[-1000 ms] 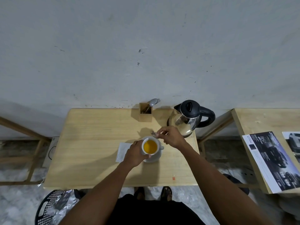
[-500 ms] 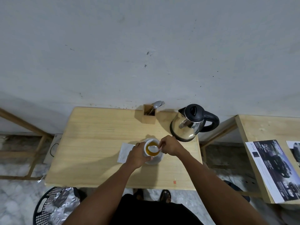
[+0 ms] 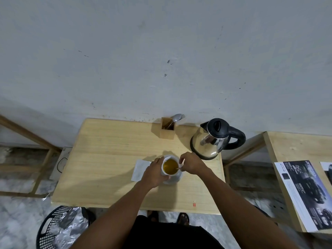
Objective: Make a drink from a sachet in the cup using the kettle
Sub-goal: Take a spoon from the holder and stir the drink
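A white cup (image 3: 166,157) full of yellow-orange drink stands on a saucer (image 3: 175,179) near the front middle of the wooden table (image 3: 107,150). My left hand (image 3: 154,172) is wrapped around the cup's left side. My right hand (image 3: 191,163) pinches a spoon (image 3: 180,167) whose bowl dips into the drink at the cup's right edge. The steel kettle (image 3: 212,141) with black lid and handle stands at the back right, just beyond my right hand. A white sachet or napkin (image 3: 139,169) lies flat left of the cup.
A wooden holder (image 3: 168,131) with a spoon and fork sits at the table's back edge by the wall. A second table (image 3: 294,150) on the right carries magazines (image 3: 303,193). A black basket (image 3: 59,229) with foil sits on the floor at front left.
My right hand brought the spoon from beside the cup into the drink, and the spoon's bowl is now lower in the liquid. My left hand stays on the cup.
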